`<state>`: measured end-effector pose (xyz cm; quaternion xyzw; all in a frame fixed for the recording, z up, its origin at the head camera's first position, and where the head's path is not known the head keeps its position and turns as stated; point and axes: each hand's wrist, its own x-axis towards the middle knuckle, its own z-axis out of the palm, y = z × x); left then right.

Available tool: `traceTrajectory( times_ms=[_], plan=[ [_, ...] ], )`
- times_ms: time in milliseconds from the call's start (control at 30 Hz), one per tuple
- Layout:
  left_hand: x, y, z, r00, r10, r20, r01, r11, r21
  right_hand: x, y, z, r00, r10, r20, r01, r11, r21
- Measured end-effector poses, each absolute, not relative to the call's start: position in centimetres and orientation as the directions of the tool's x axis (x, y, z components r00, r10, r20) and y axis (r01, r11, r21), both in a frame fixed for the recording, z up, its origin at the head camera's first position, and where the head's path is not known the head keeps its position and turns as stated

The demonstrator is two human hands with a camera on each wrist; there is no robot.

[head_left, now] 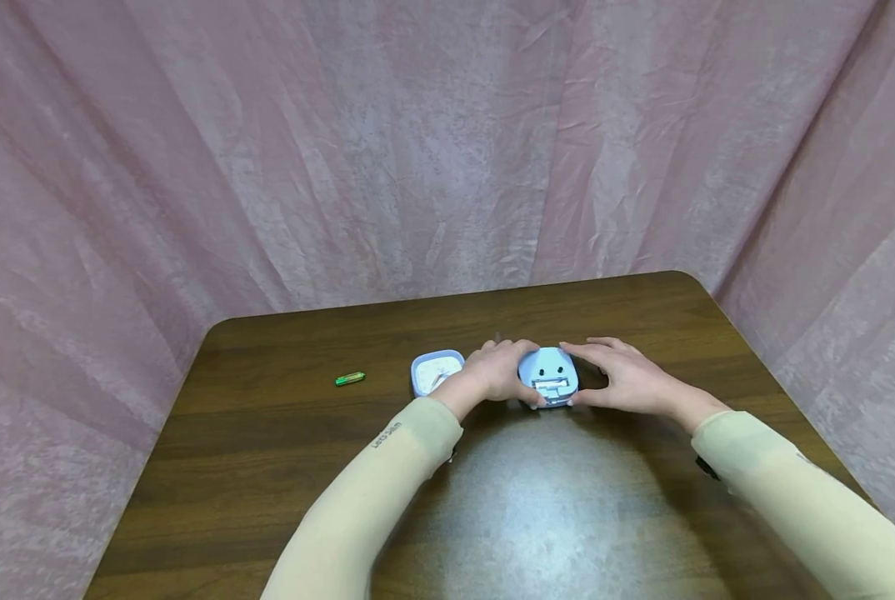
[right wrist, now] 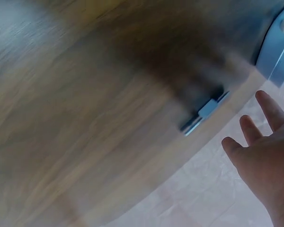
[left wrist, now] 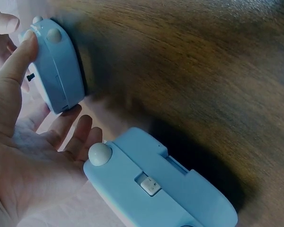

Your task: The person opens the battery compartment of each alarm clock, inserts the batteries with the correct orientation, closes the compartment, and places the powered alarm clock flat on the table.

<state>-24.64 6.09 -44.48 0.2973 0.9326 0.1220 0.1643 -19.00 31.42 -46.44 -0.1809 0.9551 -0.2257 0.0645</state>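
Observation:
A light blue alarm clock [head_left: 548, 367] lies with its back up on the table, an uncovered battery compartment and two dark knobs showing. My left hand [head_left: 498, 371] grips its left side, thumb at the near edge and fingers round the far side. From the right, my right hand [head_left: 631, 377] holds it between thumb and index fingertip; its other fingers [right wrist: 250, 130] are spread off the clock. A second blue clock [head_left: 437, 372], dial up, sits just left of my left hand; its side, with a round white foot [left wrist: 100, 154] and a small switch [left wrist: 150, 185], shows in the left wrist view.
A green battery [head_left: 350, 378] lies farther left on the wooden table [head_left: 267, 467]. Near the far edge, past my right hand's fingers, is a small blue piece [right wrist: 207, 109] like a battery cover. Pink curtains [head_left: 447, 167] hang behind the table.

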Motion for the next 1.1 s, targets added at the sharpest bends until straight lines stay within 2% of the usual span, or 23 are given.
traceTrajectory(
  times_ms=[533,867,1100],
  plan=[
    [-24.8,6.2,-44.8,-0.774,0.590,-0.228,0.507,0.794,0.335,-18.1,33.9,-45.4,-0.925,-0.377,0.054,-0.369,0.854,-0.367],
    [-24.9,6.1,-44.6,-0.765,0.597,-0.240,0.510,0.790,0.339,-18.1,36.2,-45.9,-0.879,-0.439,0.186,-0.472,0.855,-0.216],
    [-24.9,6.2,-44.5,-0.764,0.597,-0.245,0.508,0.791,0.341,-18.1,37.4,-46.4,-0.876,-0.416,0.245,-0.457,0.878,-0.141]
  ],
)
